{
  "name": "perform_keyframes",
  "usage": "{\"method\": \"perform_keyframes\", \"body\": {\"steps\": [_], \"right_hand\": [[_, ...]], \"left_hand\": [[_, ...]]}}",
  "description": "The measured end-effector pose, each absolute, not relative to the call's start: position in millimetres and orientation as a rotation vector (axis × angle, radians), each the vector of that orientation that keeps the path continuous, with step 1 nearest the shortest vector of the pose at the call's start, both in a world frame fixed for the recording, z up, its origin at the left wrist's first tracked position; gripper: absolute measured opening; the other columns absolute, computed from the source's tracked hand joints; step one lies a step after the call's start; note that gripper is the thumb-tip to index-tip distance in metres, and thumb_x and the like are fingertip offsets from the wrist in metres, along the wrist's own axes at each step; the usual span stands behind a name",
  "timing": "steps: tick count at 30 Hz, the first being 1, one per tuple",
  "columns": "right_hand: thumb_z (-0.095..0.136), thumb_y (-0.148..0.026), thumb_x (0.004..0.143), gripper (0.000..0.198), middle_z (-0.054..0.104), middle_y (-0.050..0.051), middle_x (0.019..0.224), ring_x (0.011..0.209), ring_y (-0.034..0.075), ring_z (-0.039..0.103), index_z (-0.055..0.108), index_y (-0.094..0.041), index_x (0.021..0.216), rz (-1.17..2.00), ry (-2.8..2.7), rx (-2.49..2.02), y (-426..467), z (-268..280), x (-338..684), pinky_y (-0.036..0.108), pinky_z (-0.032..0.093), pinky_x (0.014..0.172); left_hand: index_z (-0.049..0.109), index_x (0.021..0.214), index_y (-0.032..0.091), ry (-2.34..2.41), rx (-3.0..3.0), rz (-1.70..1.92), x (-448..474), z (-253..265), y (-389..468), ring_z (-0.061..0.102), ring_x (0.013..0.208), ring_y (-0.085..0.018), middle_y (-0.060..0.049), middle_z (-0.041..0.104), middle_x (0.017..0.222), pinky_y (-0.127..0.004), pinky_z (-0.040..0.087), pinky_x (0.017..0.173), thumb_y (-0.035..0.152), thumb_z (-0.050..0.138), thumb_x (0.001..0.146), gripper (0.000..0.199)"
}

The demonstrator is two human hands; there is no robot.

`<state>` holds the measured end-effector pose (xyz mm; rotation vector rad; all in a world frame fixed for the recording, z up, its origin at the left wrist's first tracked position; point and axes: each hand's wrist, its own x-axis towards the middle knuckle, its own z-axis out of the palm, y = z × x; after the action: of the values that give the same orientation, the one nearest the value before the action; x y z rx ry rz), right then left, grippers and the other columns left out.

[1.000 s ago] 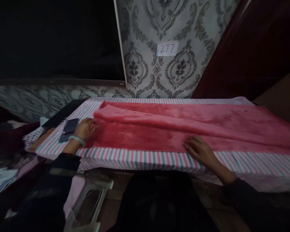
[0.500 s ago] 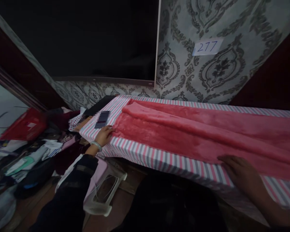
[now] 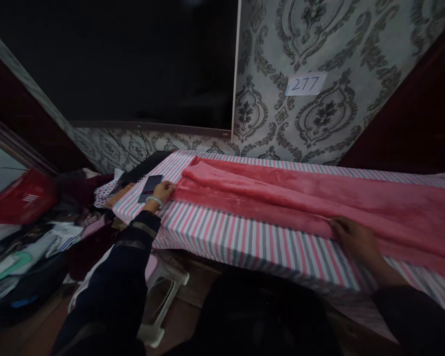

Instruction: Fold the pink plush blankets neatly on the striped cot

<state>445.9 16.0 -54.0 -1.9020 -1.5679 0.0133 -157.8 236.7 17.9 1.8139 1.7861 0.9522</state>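
Pinching a plush pink-red blanket (image 3: 267, 188), left hand (image 3: 163, 191) sits centre left. Right hand (image 3: 358, 242), lower right — fingers clamped on its edge.

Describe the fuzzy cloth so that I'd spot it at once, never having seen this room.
Find the big black screen, then the striped cover below it, stretching off rightward. The fuzzy cloth lies along that, left hand at its left end, right hand at its near edge. Unlike the striped cover, it is plain pinkish red.
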Motion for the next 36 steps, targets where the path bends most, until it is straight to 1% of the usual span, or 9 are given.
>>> {"method": "perform_keyframes", "body": {"steps": [3, 9, 15, 20, 23, 25, 29, 32, 36], "right_hand": [[0.044, -0.054, 0.090, 0.044, 0.076, 0.012, 0.087, 0.080, 0.032, 0.070, 0.074, -0.021, 0.090, -0.056, -1.591, -1.913, 23.3, -60.7, 442.4, 0.043, 0.053, 0.069], [0.045, -0.039, 0.092, 0.035, 0.076, 0.011, 0.090, 0.082, 0.031, 0.069, 0.074, -0.021, 0.092, -0.270, -1.650, -1.874, 17.2, -67.1, 443.2, 0.042, 0.053, 0.072], [0.046, -0.039, 0.092, 0.035, 0.076, 0.011, 0.085, 0.075, 0.029, 0.067, 0.075, -0.019, 0.092, -0.338, -1.603, -2.031, 6.7, -62.2, 455.9, 0.039, 0.048, 0.065], [0.045, -0.032, 0.092, 0.033, 0.074, 0.012, 0.087, 0.081, 0.029, 0.064, 0.074, -0.018, 0.089, -0.412, -1.614, -2.013, -1.8, -53.7, 454.6, 0.041, 0.048, 0.073], [0.046, -0.025, 0.092, 0.029, 0.072, 0.013, 0.098, 0.093, 0.031, 0.062, 0.074, -0.019, 0.097, -0.551, -1.563, -1.987, -10.5, -44.1, 440.6, 0.045, 0.047, 0.081], [0.046, -0.021, 0.093, 0.030, 0.071, 0.013, 0.105, 0.099, 0.031, 0.060, 0.073, -0.019, 0.107, -0.575, -1.583, -1.898, -15.7, -37.7, 425.8, 0.047, 0.048, 0.086], [0.046, -0.025, 0.098, 0.034, 0.066, 0.013, 0.124, 0.113, 0.029, 0.058, 0.069, -0.020, 0.122, -0.460, -1.850, -1.634, -15.8, -36.2, 396.1, 0.047, 0.048, 0.097], [0.044, -0.030, 0.100, 0.038, 0.062, 0.015, 0.135, 0.120, 0.031, 0.056, 0.066, -0.019, 0.129, -0.430, -1.975, -1.611, -9.7, -47.4, 387.4, 0.049, 0.047, 0.099], [0.041, -0.034, 0.102, 0.041, 0.067, 0.015, 0.127, 0.116, 0.031, 0.058, 0.069, -0.019, 0.127, -0.382, -1.984, -1.702, -3.6, -62.0, 389.5, 0.049, 0.049, 0.097]], "left_hand": [[0.061, 0.075, 0.019, 1.862, 1.807, 0.976, -152.9, 8.6, 238.2, 0.060, 0.075, -0.020, -0.003, 0.063, 0.071, -0.031, 0.047, 0.076, 0.037, 0.056, 0.076, 0.019], [0.062, 0.103, 0.019, 1.936, 1.797, 1.004, -153.9, -5.1, 234.1, 0.062, 0.082, -0.022, -0.003, 0.066, 0.082, -0.031, 0.050, 0.077, 0.041, 0.049, 0.083, 0.032], [0.059, 0.094, 0.021, 2.001, 1.804, 0.936, -151.0, -1.6, 242.2, 0.063, 0.087, -0.026, -0.006, 0.064, 0.083, -0.037, 0.050, 0.085, 0.032, 0.051, 0.080, 0.020], [0.058, 0.107, 0.019, 2.083, 1.836, 0.850, -148.1, 1.8, 242.2, 0.064, 0.083, -0.027, -0.006, 0.062, 0.084, -0.039, 0.051, 0.082, 0.033, 0.054, 0.082, 0.029], [0.053, 0.121, 0.012, 2.082, 1.810, 0.979, -148.6, 4.5, 233.0, 0.064, 0.085, -0.027, -0.011, 0.064, 0.101, -0.041, 0.052, 0.083, 0.031, 0.052, 0.084, 0.042], [0.052, 0.126, 0.010, 2.111, 1.919, 1.056, -148.2, 6.2, 224.5, 0.062, 0.097, -0.030, -0.016, 0.061, 0.115, -0.045, 0.050, 0.092, 0.031, 0.050, 0.086, 0.045], [0.063, 0.121, 0.017, 1.930, 2.529, 0.879, -144.7, 4.1, 211.8, 0.051, 0.122, -0.038, -0.017, 0.057, 0.131, -0.053, 0.042, 0.102, 0.039, 0.053, 0.087, 0.042], [0.069, 0.113, 0.023, 1.688, 2.725, 0.662, -145.6, -2.8, 211.1, 0.055, 0.117, -0.033, -0.012, 0.062, 0.124, -0.049, 0.045, 0.099, 0.038, 0.050, 0.088, 0.035], [0.071, 0.106, 0.022, 1.563, 2.756, 0.593, -152.0, -8.1, 210.8, 0.060, 0.113, -0.029, -0.011, 0.067, 0.116, -0.045, 0.046, 0.099, 0.035, 0.047, 0.088, 0.033]]}}
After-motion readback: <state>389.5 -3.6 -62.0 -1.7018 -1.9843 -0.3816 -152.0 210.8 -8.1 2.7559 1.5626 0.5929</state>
